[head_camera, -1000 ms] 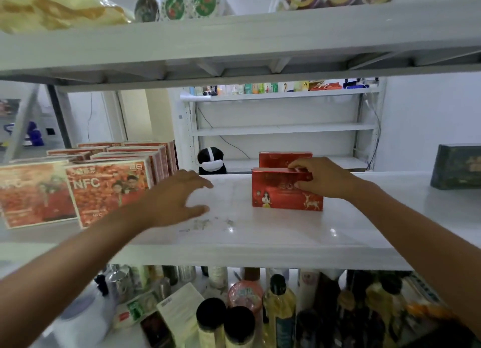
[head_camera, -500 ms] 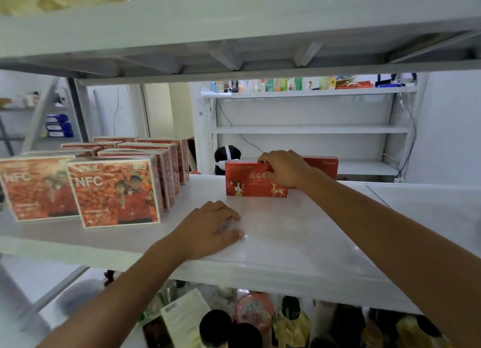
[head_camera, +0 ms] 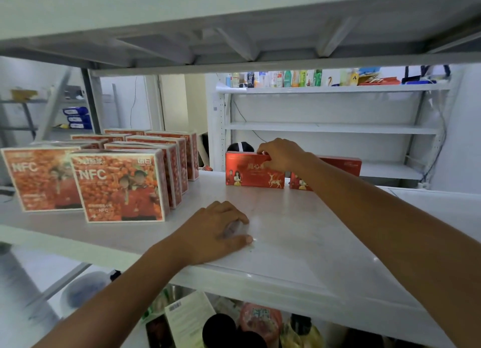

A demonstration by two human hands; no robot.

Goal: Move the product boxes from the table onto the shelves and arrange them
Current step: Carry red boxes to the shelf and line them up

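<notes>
Head view: the right hand (head_camera: pixel 279 156) grasps the top edge of an upright red box (head_camera: pixel 250 174) standing at the back of the white shelf (head_camera: pixel 299 233). A second red box (head_camera: pixel 343 164) stands just beside it. The left hand (head_camera: pixel 217 231) rests palm-down on the shelf, fingers loosely bent, grasping nothing. Orange NFC boxes (head_camera: pixel 119 188) stand in rows on the left.

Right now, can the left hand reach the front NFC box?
Probably yes: the left hand rests on the shelf just right of the front NFC box, with only bare shelf between them.

left hand (head_camera: pixel 216 233) and right hand (head_camera: pixel 279 155) are bare, as are the 2 long forearms.
</notes>
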